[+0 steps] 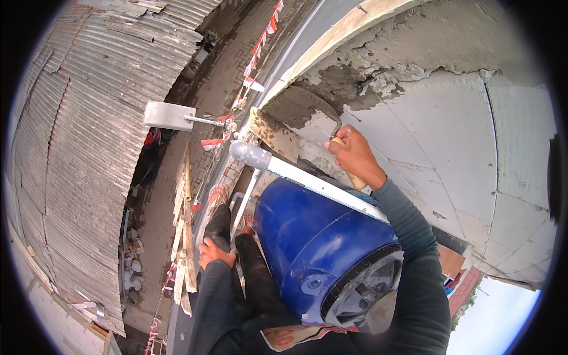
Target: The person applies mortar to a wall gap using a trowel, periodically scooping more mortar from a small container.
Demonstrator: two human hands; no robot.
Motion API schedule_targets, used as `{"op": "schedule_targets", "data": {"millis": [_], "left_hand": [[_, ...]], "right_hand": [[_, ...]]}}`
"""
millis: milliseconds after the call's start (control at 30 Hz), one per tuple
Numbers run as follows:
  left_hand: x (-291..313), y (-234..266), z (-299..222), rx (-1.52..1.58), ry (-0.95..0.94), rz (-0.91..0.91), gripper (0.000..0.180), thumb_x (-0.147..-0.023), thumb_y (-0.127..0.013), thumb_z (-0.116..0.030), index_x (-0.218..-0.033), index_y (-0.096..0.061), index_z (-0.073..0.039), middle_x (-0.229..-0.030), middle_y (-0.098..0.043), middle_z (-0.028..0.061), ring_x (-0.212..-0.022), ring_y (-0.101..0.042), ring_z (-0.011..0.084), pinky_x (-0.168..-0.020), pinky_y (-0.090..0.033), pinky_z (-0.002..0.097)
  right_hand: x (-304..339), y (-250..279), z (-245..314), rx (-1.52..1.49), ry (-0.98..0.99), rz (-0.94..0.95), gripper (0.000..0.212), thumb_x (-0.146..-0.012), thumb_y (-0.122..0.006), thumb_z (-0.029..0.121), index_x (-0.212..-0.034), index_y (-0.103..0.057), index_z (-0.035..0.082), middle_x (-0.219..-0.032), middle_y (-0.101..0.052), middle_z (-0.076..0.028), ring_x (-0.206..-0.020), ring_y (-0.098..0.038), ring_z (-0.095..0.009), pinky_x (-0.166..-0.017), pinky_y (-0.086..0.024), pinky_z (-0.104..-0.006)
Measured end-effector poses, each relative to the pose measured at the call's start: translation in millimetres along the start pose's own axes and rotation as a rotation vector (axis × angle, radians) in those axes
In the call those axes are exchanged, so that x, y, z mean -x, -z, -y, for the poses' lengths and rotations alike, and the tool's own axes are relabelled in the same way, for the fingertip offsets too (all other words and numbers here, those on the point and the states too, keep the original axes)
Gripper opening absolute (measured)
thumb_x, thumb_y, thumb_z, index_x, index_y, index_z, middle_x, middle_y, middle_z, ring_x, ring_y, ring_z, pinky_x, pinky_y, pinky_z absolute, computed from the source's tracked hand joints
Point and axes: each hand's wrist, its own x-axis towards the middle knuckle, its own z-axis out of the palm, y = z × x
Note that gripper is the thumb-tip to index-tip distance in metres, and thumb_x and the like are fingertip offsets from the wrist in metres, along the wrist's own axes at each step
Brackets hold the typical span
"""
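Note:
My right hand (355, 155) is closed round the wooden handle of a trowel (357, 180). Its metal blade lies against the pale block wall (429, 118), at the lower end of a band of dark wet mortar (349, 80). Beside the blade is a small mortar-spattered board (277, 135). My left hand (214, 253) holds nothing and rests on my dark-trousered leg, fingers apart. Between my arms, a big blue plastic drum (316, 231) stands close to the wall. A white pipe (319, 184) with a grey end cap passes in front of the drum, under my right forearm.
A long wooden board (319, 44) edges the plastered strip at the top. Far below on the left are a corrugated roof (100, 118) and a paved lane (228, 65). Red-and-white bunting (269, 29), a white lamp-like fixture (168, 115) and wooden poles (184, 236) lie along the drop.

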Motion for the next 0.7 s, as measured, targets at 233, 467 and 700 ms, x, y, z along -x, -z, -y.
{"op": "schedule_targets", "data": {"millis": [233, 467, 700], "left_hand": [[1, 1, -4, 0.003, -0.012, -0.014, 0.092, -0.065, -0.089, -0.05, -0.129, -0.04, -0.006, -0.121, -0.055, 0.0168, -0.103, -0.069, 0.0385, -0.09, -0.055, 0.0498], [1, -3, 1, -0.009, -0.002, -0.056, 0.092, -0.065, -0.088, -0.051, -0.13, -0.04, -0.007, -0.119, -0.054, 0.0166, -0.102, -0.069, 0.0385, -0.089, -0.055, 0.0501], [-4, -7, -3, -0.016, -0.046, -0.051, 0.092, -0.065, -0.087, -0.053, -0.129, -0.041, -0.007, -0.119, -0.054, 0.0168, -0.101, -0.069, 0.0394, -0.088, -0.055, 0.0503]], "right_hand": [[40, 27, 32, -0.205, -0.066, 0.012, 0.038, -0.092, -0.073, 0.018, -0.113, -0.049, -0.003, -0.088, -0.062, -0.01, -0.058, -0.059, -0.013, -0.048, -0.047, -0.03], [76, 39, 19, -0.21, 0.0, 0.034, 0.032, -0.093, -0.073, 0.017, -0.107, -0.049, 0.0, -0.082, -0.061, -0.008, -0.057, -0.057, -0.01, -0.046, -0.045, -0.0296], [-37, -21, -25, 0.414, 0.175, 0.038, 0.042, -0.085, -0.074, 0.021, -0.106, -0.052, -0.009, -0.092, -0.068, -0.03, -0.089, -0.067, -0.048, -0.086, -0.053, -0.0494]]}}
